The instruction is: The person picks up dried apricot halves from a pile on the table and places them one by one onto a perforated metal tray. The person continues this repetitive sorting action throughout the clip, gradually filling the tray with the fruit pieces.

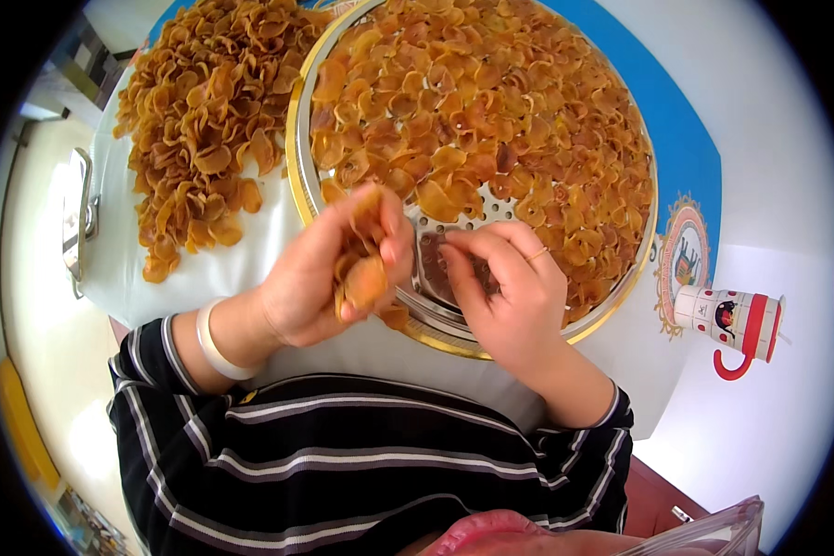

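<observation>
My left hand (337,267), with a white bangle at its wrist, is closed around several orange-brown dried slices (365,281) over the near left rim of a round tray. The perforated metal steamer tray (427,260) has a gold-coloured rim, and thin dried slices (472,125) cover most of it. Its bare metal shows at the near side. My right hand (507,281) hovers over that bare part, thumb and forefinger close together; whether a slice is between them cannot be told. A large heap of like slices (208,132) lies left of the tray.
A white cup with a red handle (730,323) is at the right, by the table's edge. The table has a whitish cover (271,243) and a blue patterned part (681,132). A metal-framed object (76,215) is at the left edge. One slice (393,316) lies on the near rim.
</observation>
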A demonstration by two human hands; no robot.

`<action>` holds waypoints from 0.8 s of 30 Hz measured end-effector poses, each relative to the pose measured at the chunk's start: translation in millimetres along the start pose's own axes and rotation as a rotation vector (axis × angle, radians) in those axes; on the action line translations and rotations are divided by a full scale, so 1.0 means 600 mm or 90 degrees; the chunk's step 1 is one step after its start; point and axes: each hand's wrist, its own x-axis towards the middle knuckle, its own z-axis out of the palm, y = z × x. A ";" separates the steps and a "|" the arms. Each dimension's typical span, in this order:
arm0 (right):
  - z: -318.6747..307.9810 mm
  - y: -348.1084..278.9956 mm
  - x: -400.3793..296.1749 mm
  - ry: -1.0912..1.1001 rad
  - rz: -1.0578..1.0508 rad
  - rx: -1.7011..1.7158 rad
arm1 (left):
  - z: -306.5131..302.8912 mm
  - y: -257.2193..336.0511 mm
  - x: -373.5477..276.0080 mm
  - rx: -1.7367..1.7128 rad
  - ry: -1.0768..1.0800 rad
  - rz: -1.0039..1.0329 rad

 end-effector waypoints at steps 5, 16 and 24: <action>-0.005 -0.016 -0.015 -0.215 -0.055 0.075 | 0.018 0.020 -0.007 -0.061 0.100 0.160; 0.002 -0.007 -0.022 -0.273 -0.156 0.023 | 0.020 0.011 -0.004 -0.013 0.136 0.141; -0.056 0.011 0.022 -0.060 0.019 -0.067 | 0.020 0.012 -0.008 0.006 0.116 0.155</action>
